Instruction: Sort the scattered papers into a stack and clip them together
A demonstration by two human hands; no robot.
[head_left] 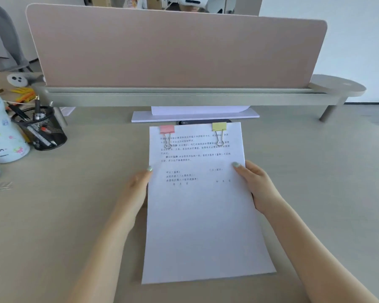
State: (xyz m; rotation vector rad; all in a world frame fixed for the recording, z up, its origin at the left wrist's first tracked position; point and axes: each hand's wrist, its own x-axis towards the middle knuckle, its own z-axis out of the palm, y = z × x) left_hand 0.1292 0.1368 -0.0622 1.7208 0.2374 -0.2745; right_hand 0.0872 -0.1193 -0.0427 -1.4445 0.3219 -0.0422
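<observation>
Papers point(202, 215): one squared stack, lying flat on the desk point(53, 226), long axis running away from the person toward the pink divider screen point(175, 51); printed text fills the half of the top sheet nearer that screen, the near half is blank. Pink binder clip point(167, 129): clamped on the stack's far edge, toward its left corner, wire handle folded down onto the sheet. Yellow binder clip point(219, 127): same far edge, toward the right corner, handle likewise down. Left hand point(138, 189): grasping the stack's left long edge at about mid-length, thumb on top, remaining fingers hidden beneath. Right hand point(255, 184): grasping the right long edge opposite, thumb on top. Stack lies directly between the two hands, neither noticeably nearer. Judgement: sorting and clipping appear complete; what remains is probably a final straightening or setting down. Mesh pen holder point(41, 130): left of the stack, well apart. Patterned bottle point(2, 136): beyond the pen holder, farther left.
</observation>
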